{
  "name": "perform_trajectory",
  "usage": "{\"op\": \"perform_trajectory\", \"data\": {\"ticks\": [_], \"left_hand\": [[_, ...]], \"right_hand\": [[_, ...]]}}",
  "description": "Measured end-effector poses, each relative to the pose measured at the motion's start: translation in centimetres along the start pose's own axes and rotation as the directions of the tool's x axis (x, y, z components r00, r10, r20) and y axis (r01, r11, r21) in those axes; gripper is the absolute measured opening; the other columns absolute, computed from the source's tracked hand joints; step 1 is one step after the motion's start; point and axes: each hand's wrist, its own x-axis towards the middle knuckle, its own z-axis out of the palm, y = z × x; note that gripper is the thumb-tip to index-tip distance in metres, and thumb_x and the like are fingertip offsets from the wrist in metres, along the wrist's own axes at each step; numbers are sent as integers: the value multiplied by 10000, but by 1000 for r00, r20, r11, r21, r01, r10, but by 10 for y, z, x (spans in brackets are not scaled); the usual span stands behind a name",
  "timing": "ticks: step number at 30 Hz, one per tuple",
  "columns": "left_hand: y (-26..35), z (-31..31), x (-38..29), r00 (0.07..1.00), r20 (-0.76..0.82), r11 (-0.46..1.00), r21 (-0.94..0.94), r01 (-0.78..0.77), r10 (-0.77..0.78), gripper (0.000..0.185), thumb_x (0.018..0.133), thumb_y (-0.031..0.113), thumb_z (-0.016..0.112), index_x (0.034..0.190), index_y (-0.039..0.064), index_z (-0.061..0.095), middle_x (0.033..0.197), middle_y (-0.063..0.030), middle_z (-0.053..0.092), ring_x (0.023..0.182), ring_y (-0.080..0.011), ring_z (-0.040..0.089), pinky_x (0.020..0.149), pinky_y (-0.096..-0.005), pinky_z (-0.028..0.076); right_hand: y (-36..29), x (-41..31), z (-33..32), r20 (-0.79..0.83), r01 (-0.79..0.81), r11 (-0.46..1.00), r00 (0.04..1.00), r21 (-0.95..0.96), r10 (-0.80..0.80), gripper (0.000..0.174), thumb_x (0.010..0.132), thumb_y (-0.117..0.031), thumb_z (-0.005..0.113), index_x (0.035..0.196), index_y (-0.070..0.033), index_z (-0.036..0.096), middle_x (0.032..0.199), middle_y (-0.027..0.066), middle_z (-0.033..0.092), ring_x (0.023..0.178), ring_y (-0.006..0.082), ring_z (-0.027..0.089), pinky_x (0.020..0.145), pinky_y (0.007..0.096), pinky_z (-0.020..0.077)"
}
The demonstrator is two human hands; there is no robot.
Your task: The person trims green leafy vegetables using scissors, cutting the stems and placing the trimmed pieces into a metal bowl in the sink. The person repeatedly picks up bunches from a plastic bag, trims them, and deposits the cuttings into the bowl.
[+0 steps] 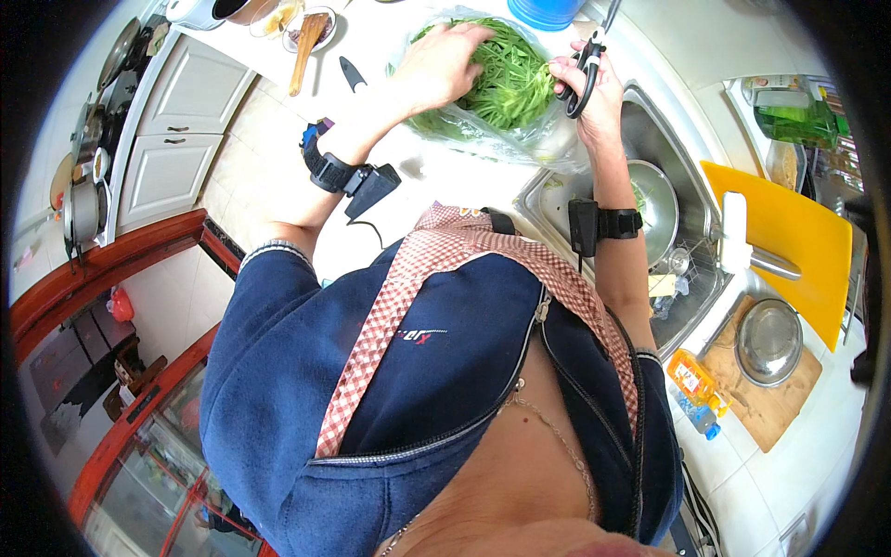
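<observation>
Leafy green vegetables [511, 87] fill a clear plastic bag [480, 143] on the white counter. My left hand [445, 66] rests on the greens at the bag's left side, fingers curved over them; whether it grips any is hidden. At the bag's right edge, my right hand [592, 83] holds black-handled scissors [592, 73], their blades directed away from me. Its thumb and a finger are close to a few green stems, and whether they pinch them cannot be told.
A black-bladed knife [351, 73] lies left of the bag, near a bowl [324, 42] with a wooden spatula [305, 59]. A blue container [546, 10] stands behind. To the right are the steel sink [696, 327], a metal bowl [658, 209] inside it, and a yellow cutting board [800, 244].
</observation>
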Motion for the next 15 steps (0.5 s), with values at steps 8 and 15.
{"op": "perform_trajectory", "data": {"ticks": [8, 15], "left_hand": [[30, 20, 15, 896, 390, 387, -808, 443, -213, 202, 888, 195, 668, 1001, 28, 677, 848, 15, 666, 761, -27, 571, 700, -182, 456], [35, 35, 7, 863, 470, 221, -836, 502, -183, 159, 908, 176, 639, 980, 38, 672, 829, 11, 643, 727, -51, 579, 677, -196, 457]], "right_hand": [[2, 0, 13, -47, 80, 988, 996, 129, -74, 475, 761, 23, 700, 1152, 16, 430, 900, 154, 645, 723, 180, 642, 604, 247, 533], [-4, -13, 3, 1, 29, 998, 1000, -51, -29, 472, 770, -22, 725, 1155, 25, 455, 933, 179, 682, 758, 145, 661, 587, 207, 500]]}}
